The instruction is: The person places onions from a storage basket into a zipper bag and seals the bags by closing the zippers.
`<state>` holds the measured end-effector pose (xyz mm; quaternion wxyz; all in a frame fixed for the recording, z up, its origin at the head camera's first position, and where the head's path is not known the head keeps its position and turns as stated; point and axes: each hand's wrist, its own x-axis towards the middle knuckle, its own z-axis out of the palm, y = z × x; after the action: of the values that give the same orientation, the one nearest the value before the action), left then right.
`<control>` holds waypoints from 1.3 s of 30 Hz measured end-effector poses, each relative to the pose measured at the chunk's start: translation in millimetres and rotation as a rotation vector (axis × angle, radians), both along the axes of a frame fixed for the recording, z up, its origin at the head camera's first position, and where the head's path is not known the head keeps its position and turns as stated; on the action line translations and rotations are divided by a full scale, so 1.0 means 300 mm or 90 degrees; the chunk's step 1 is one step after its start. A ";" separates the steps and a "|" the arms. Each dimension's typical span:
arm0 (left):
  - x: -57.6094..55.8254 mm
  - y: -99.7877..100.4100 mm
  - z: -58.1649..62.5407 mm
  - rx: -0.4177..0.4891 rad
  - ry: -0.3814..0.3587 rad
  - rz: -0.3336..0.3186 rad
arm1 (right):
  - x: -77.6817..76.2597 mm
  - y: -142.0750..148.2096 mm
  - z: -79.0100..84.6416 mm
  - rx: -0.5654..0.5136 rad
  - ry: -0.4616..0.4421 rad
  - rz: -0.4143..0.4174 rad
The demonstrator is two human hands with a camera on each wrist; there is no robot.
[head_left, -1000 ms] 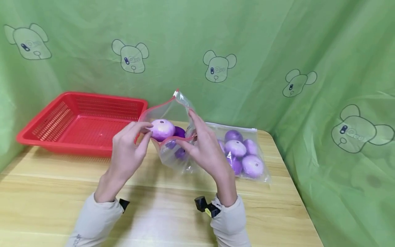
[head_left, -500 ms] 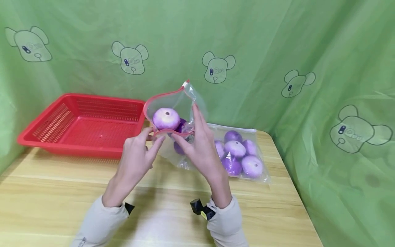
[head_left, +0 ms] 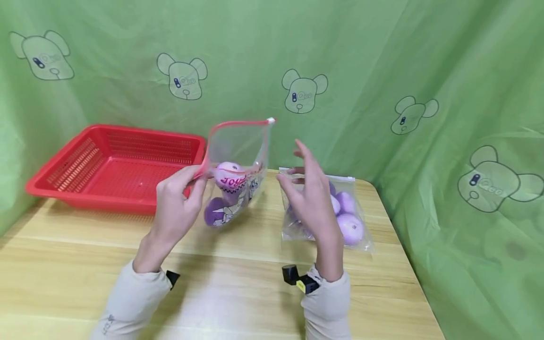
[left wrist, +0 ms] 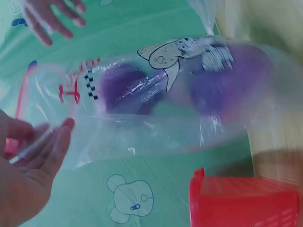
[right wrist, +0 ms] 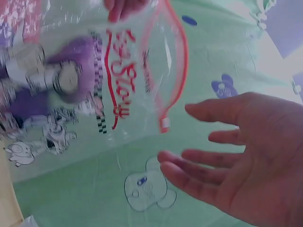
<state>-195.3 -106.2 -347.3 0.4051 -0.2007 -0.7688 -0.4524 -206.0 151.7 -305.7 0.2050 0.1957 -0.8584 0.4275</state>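
My left hand [head_left: 178,203] pinches the red-edged rim of a clear zip bag [head_left: 238,141] at its left corner, fingers and thumb closing on the plastic. Purple onion-like balls [head_left: 216,211] sit low in the bag, behind red lettering and printed cartoon figures. The bag's mouth gapes, and its white slider [head_left: 271,121] is at the far right corner. My right hand [head_left: 312,198] is off the bag, fingers spread and holding nothing. In the right wrist view, the slider [right wrist: 165,124] lies just beyond the fingertips.
A second zip bag [head_left: 293,231] with several purple balls lies flat on the table [head_left: 238,293], partly behind my right hand. A red plastic basket [head_left: 127,184] stands at the left. Green curtains [head_left: 238,47] with bear-head prints hang behind and to the right.
My right hand has let go of the bag and moved right. The bag has turned, its printed side now showing, and the upper ball has settled lower. My left hand has shifted slightly left.
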 end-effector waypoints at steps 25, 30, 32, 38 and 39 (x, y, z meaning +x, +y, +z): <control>-0.029 -0.067 -0.018 -0.016 0.005 -0.061 | 0.002 0.151 0.008 -0.001 0.055 -0.074; -0.054 -0.102 -0.045 -0.042 -0.086 -0.030 | 0.018 0.188 0.010 0.027 0.068 -0.097; -0.056 -0.116 -0.051 -0.077 -0.146 -0.010 | 0.026 0.176 0.014 0.045 0.057 -0.073; 0.004 -0.157 0.016 -0.253 -0.311 0.046 | 0.065 0.101 0.049 0.115 0.038 0.000; 0.019 -0.154 0.033 -0.279 -0.314 0.052 | 0.071 0.086 0.055 0.125 0.040 0.011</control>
<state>-189.8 -152.4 -337.3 0.1715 -0.1363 -0.9303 -0.2943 -184.8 177.6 -289.2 0.2080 0.2356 -0.8875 0.3369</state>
